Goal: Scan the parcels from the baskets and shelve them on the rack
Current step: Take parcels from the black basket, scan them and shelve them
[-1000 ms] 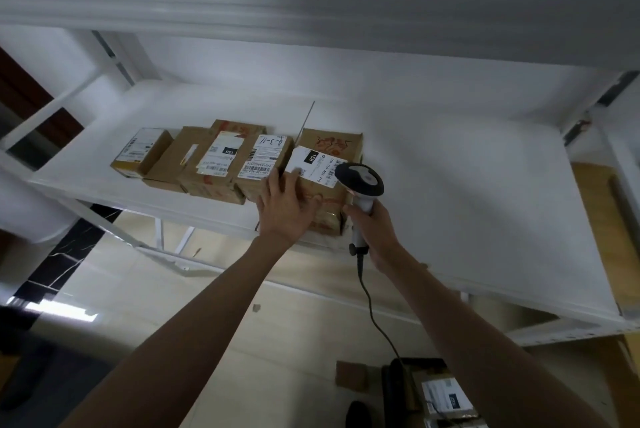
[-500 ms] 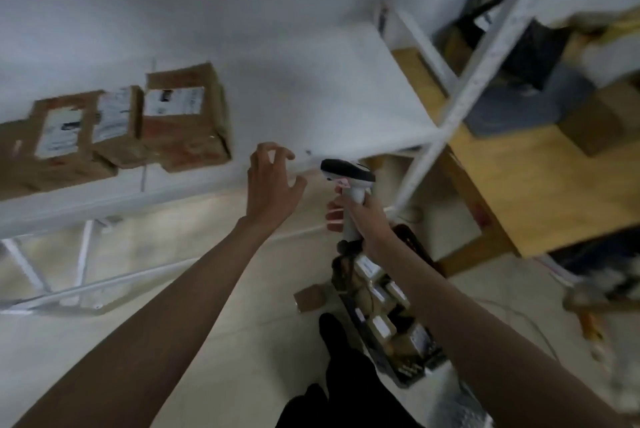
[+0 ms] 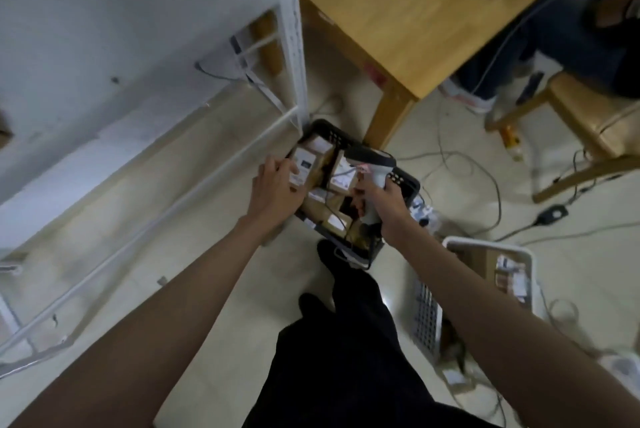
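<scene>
A black basket [image 3: 405, 181] stands on the floor by the rack's post, holding several brown parcels with white labels. My left hand [image 3: 275, 190] reaches into its left side and its fingers curl round a labelled parcel [image 3: 304, 166]. My right hand [image 3: 382, 204] grips the handle of the barcode scanner [image 3: 372, 164], whose head hangs over the basket's middle. The white rack [image 3: 138, 46] fills the upper left; its shelved parcels are out of view.
A white basket [image 3: 530, 268] with more parcels stands at the right by my right forearm. A wooden table [image 3: 415, 11] and chair [image 3: 588, 115] stand behind, with cables across the floor. My dark trouser legs [image 3: 346, 341] are below. A seated person's legs show top right.
My view has swung from the shelf down to the floor. My left hand left the shelved parcels and now takes hold of a parcel in the black basket; the scanner came down with my right hand.
</scene>
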